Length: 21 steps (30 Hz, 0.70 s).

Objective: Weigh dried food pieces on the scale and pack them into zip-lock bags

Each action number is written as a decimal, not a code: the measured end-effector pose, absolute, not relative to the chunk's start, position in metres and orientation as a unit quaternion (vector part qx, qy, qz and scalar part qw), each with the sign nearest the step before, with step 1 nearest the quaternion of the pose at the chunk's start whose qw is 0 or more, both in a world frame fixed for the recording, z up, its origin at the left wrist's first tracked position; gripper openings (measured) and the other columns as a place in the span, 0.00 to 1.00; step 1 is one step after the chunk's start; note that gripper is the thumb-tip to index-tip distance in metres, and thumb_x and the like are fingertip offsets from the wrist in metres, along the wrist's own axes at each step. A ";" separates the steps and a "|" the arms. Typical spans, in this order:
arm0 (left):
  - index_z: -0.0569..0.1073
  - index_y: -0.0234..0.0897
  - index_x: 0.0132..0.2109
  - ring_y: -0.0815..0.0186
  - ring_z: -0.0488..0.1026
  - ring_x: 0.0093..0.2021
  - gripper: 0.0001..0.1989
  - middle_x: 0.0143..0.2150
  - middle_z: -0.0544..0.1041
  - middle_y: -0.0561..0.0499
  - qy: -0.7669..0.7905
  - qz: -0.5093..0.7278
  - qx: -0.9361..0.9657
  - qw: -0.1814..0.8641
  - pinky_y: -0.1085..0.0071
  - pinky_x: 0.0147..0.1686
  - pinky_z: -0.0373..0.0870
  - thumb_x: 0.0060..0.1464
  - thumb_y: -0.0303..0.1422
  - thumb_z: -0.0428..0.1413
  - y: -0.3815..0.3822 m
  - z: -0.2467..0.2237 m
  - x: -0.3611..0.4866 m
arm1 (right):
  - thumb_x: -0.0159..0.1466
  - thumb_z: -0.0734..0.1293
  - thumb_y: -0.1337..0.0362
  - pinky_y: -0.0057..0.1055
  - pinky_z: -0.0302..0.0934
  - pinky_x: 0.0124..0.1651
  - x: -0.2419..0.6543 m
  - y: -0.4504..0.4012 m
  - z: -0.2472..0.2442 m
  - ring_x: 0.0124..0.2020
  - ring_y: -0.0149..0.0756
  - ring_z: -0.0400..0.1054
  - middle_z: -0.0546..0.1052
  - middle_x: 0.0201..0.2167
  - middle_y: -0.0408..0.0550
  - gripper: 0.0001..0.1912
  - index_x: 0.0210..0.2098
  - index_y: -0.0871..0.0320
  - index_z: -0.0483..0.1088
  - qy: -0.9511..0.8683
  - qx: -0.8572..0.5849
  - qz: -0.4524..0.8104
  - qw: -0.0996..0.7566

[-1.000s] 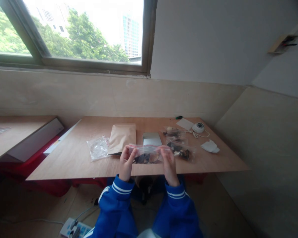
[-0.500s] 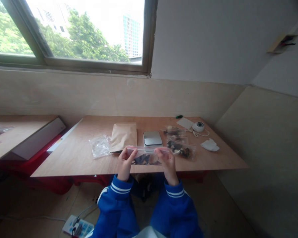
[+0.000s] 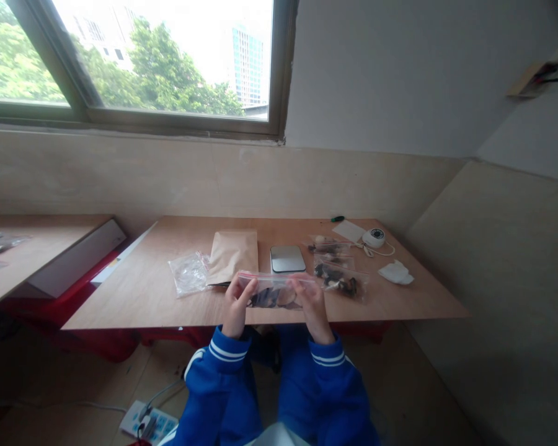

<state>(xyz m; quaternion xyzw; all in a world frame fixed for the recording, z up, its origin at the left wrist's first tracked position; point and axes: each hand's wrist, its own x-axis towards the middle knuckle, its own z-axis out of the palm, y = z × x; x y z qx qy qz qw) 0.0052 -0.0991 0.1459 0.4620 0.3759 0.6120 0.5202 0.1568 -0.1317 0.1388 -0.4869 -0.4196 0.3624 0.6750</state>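
Between my two hands a clear zip bag with a red-edged top is held over the table's front edge. Dark and tan flat pieces lie inside it. My left hand pinches the top at its left end, thumb on the near side. The fingers of my right hand are closed on the top strip nearer the right end. Just beyond the bag sits a small scale with a silver plate. Filled zip bags of dark pieces lie to the right of the scale. A brown paper bag lies left of it.
Clear plastic bags lie left of the paper bag. On the right of the wooden table are a white round device with a cord, a crumpled white tissue, white paper and a green-handled tool. A power strip is on the floor.
My right hand has slid slightly left along the bag's top strip. The left hand keeps its pinch. The whole view has shifted a little.
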 end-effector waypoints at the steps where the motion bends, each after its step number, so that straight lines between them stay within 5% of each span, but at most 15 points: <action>1: 0.74 0.35 0.34 0.67 0.73 0.33 0.13 0.30 0.76 0.52 0.367 0.607 0.466 0.529 0.72 0.36 0.70 0.47 0.41 0.60 -0.098 0.146 0.004 | 0.57 0.68 0.53 0.35 0.67 0.42 0.157 -0.131 0.139 0.36 0.38 0.73 0.79 0.34 0.47 0.14 0.37 0.55 0.75 -0.424 -0.479 0.381 0.667; 6: 0.74 0.35 0.38 0.64 0.74 0.38 0.15 0.35 0.78 0.50 0.380 0.573 0.486 0.540 0.70 0.41 0.70 0.44 0.39 0.63 -0.095 0.146 0.002 | 0.58 0.67 0.53 0.34 0.67 0.42 0.159 -0.130 0.139 0.35 0.38 0.74 0.79 0.32 0.46 0.13 0.35 0.55 0.76 -0.435 -0.464 0.413 0.652; 15: 0.77 0.34 0.34 0.65 0.74 0.32 0.13 0.30 0.78 0.50 0.415 0.547 0.491 0.536 0.72 0.33 0.70 0.44 0.39 0.63 -0.090 0.139 0.003 | 0.58 0.67 0.56 0.34 0.66 0.44 0.161 -0.125 0.136 0.36 0.39 0.74 0.79 0.31 0.46 0.10 0.32 0.55 0.75 -0.451 -0.487 0.395 0.635; 21: 0.77 0.33 0.35 0.61 0.75 0.38 0.14 0.34 0.79 0.47 0.418 0.542 0.488 0.541 0.68 0.40 0.71 0.43 0.39 0.63 -0.089 0.138 0.002 | 0.56 0.68 0.55 0.33 0.67 0.39 0.159 -0.127 0.137 0.34 0.38 0.73 0.78 0.31 0.45 0.11 0.31 0.57 0.74 -0.477 -0.495 0.384 0.617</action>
